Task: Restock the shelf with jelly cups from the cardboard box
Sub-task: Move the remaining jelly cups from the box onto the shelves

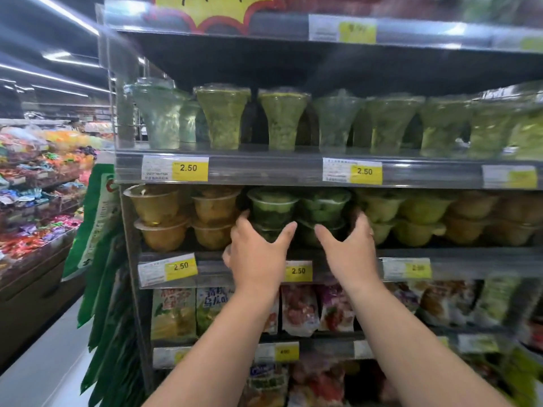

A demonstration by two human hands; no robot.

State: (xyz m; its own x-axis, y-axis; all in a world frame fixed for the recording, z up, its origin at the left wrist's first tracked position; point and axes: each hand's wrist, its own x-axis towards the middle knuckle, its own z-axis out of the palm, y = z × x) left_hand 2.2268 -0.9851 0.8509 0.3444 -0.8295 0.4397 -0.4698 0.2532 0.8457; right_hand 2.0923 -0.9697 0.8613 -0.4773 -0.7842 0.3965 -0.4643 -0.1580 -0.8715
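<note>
Ahead, on the shelf (470, 261), jelly cups stand stacked two high; my left hand (258, 254) curls round the left green stack (271, 212), fingers on its left, thumb on its right; my right hand (349, 254) grasps the right green stack (323, 210) likewise; yellow cups (155, 204) sit just left; price tags (298, 271) hang below.

Left hand (258, 254) and right hand (349, 251) each bracketed a stack of green jelly cups (273, 208) on the shelf (470, 261); grip unclear.
</note>
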